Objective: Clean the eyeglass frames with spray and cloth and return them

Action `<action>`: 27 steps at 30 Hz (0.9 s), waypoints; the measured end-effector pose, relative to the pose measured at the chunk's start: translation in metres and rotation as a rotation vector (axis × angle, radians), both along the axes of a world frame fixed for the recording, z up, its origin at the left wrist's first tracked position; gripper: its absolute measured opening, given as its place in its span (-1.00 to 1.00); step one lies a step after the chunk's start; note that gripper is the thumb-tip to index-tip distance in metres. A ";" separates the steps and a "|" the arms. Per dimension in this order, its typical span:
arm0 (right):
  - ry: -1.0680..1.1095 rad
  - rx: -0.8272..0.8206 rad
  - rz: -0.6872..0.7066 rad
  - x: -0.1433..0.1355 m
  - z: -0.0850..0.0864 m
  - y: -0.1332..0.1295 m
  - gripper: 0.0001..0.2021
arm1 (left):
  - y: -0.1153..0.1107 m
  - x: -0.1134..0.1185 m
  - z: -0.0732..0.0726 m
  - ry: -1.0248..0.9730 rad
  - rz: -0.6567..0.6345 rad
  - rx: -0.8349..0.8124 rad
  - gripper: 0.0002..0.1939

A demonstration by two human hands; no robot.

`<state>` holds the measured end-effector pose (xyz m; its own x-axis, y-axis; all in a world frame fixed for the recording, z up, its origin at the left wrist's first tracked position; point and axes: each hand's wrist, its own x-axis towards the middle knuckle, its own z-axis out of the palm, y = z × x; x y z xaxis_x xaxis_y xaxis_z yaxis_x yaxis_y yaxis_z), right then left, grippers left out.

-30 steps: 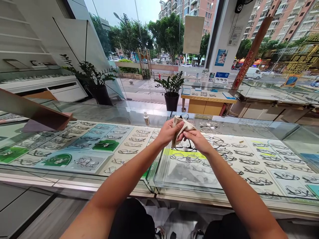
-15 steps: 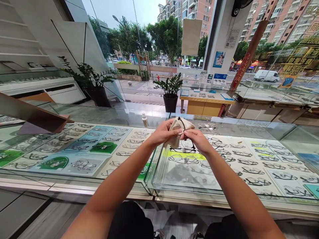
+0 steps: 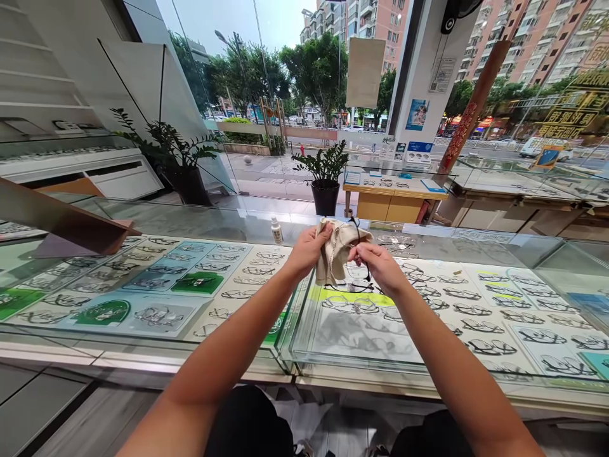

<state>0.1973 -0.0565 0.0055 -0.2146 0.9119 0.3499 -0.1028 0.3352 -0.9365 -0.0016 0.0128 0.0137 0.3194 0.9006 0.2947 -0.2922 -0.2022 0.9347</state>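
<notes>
glasses with a dark frame are held up over the glass counter, partly wrapped in a beige cloth. the right hand pinches the glasses between thumb and fingers, and the left hand is clamped on the cloth, its thumb on top. the two hands are close together, with the cloth between them; how the lenses sit inside its folds is hidden. a small white bottle stands upright on the counter, near the left hand. under the glass, rows of eyeglass frames lie on pale boards, some by a yellow strip below the hands. beyond the counter is a potted plant.
</notes>
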 end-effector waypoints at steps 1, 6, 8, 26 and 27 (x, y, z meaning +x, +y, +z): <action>0.035 0.007 -0.037 0.002 0.001 0.001 -0.57 | 0.001 0.001 -0.001 -0.009 0.022 -0.016 -0.36; 0.161 0.036 -0.184 0.008 0.002 0.006 -0.64 | -0.007 0.005 -0.003 0.080 -0.056 -0.043 -0.37; 0.181 0.016 -0.223 0.008 0.001 0.008 -0.65 | -0.012 0.007 -0.003 0.129 -0.104 -0.035 -0.37; 0.289 -0.083 -0.064 -0.018 -0.007 -0.001 -0.58 | -0.038 0.022 -0.007 0.187 -0.192 -0.019 -0.33; 0.269 -0.056 -0.072 -0.018 -0.010 0.000 -0.58 | -0.039 0.023 -0.008 0.172 -0.173 -0.020 -0.34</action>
